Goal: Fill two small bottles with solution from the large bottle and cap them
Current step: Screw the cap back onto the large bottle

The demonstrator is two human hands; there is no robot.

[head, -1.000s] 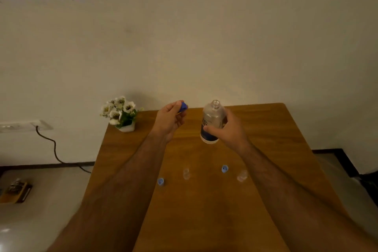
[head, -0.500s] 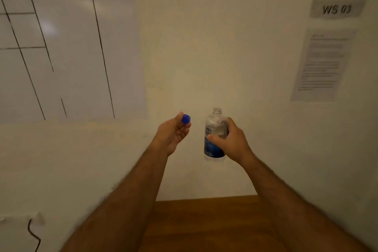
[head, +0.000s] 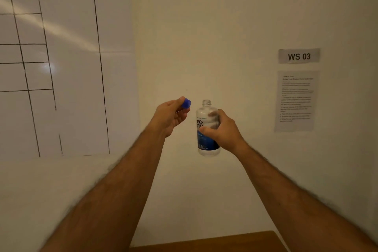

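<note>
In the middle of the frame the right hand (head: 224, 131) is wrapped around the large contact-lens solution bottle (head: 207, 129), holding it upright in the air in front of the wall, its threaded neck uncovered at the top. Just to the left, the left hand (head: 170, 117) pinches the blue cap (head: 186, 103) between thumb and fingertips, near the bottle's mouth but apart from it. The clear upper part of the bottle does not show how much liquid is inside.

Only a strip of the wooden surface (head: 214, 242) shows at the bottom edge of the frame, and the two small bottles are out of sight. A "WS 03" sign (head: 299, 56) and a printed instruction sheet (head: 295, 100) hang at right; a ruled whiteboard (head: 61, 57) fills the upper left.

The main risk is that the bottle is open while the view points at the wall rather than at the work: a tilt of the wrist could spill solution, and a pour started without looking down would likely miss a narrow neck. The cap, held only at the fingertips, could slip and roll away.
</note>
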